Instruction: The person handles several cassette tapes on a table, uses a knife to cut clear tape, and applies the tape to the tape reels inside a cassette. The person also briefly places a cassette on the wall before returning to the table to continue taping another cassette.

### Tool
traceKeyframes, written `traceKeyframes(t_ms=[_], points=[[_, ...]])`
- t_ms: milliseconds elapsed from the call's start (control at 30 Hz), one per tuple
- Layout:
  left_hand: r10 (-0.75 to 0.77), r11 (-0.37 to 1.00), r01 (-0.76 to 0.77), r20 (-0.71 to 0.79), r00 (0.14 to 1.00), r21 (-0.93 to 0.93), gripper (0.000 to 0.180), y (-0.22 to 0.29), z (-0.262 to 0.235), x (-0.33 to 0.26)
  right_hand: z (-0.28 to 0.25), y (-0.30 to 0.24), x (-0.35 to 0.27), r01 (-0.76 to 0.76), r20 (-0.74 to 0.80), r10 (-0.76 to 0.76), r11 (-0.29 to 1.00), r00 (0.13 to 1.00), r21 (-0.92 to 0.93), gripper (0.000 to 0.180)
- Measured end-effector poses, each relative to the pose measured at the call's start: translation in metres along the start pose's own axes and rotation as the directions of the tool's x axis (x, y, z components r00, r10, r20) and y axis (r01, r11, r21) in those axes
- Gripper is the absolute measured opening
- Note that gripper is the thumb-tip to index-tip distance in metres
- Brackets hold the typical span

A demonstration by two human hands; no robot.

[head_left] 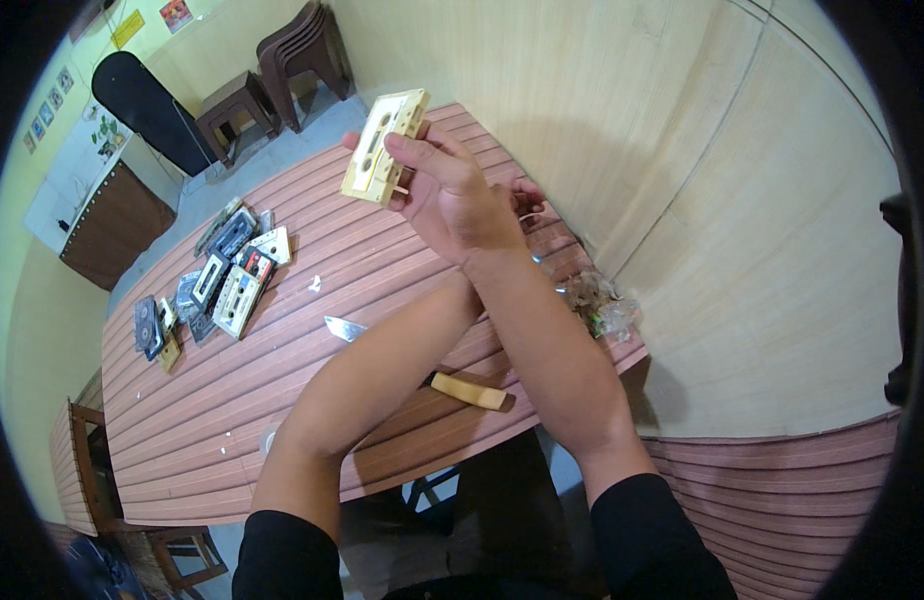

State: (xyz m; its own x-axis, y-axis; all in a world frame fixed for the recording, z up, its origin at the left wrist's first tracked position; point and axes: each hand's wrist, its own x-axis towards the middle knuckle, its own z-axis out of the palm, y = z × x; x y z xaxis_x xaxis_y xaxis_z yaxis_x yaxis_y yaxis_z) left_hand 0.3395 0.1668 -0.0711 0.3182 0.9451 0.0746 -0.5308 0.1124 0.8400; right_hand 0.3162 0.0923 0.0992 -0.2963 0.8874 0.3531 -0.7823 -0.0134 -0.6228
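The right hand [452,195] is up over the bench [182,420], its grip pinching a cream cassette [382,148] by one edge, tilted and well clear of the wood. The left forearm crosses beneath the right one, so the left hand [527,195] is mostly hidden behind it, and I cannot tell how its grip stands. A knife [462,388] with a pale handle lies under the arms, with a heap of cassettes [222,280] well off to the left.

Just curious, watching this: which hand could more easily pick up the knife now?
Probably the left hand: the right hand is full, gripping the cassette. The left, half hidden behind it, may be free; the knife lies under both forearms.
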Motion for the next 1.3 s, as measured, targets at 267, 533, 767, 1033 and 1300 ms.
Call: traceKeyframes(t_ms=[267, 533, 767, 1033, 1300], points=[[-0.004, 0.568, -0.278, 0.34, 0.94, 0.775, 0.061, 0.125, -0.06, -0.093, 0.006, 0.02, -0.002, -0.049, 0.02, 0.048, 0.999, 0.999, 0.006, 0.025], [0.035, -0.128, -0.736, 0.745, 0.666, 0.664, 0.057, 0.139, -0.079, -0.131, 0.011, 0.042, -0.008, -0.125, 0.096, 0.139, 0.982, 0.986, -0.139, 0.038], [-0.081, 0.015, -0.474, 0.473, 0.877, 0.881, 0.047, 0.17, -0.113, -0.134, 0.01, 0.051, -0.012, -0.168, 0.08, 0.183, 0.972, 0.98, -0.165, 0.055], [0.166, 0.243, -0.222, 0.185, 0.969, 0.944, 0.013, 0.281, -0.138, -0.25, -0.011, 0.06, -0.019, -0.343, 0.152, 0.329, 0.937, 0.932, 0.072, 0.084], [0.435, 0.715, -0.107, -0.321, 0.841, 0.691, 0.087, 0.287, -0.12, -0.341, 0.026, 0.061, -0.007, -0.572, 0.166, 0.571, 0.819, 0.804, -0.048, 0.089]])
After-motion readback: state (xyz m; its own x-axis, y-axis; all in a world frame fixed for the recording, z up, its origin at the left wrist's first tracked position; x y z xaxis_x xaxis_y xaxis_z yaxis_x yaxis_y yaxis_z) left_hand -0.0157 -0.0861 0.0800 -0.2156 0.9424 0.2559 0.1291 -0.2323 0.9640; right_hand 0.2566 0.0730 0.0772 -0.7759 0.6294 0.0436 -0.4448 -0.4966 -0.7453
